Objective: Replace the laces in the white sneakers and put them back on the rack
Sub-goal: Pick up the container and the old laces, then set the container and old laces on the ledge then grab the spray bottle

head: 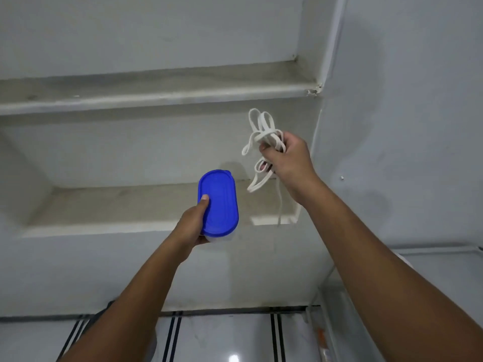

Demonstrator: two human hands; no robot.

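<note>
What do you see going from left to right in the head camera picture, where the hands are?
Left hand → oval container with a blue plastic lid → bundle of flat white shoelaces → right hand → plain grey wall.

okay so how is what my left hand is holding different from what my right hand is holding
The left hand holds a rigid container with a blue lid; the right hand grips limp white laces. The container is one solid oval piece; the laces are a loose bundle with loops and an end hanging down. Both are held up in front of the wall shelves.
</note>
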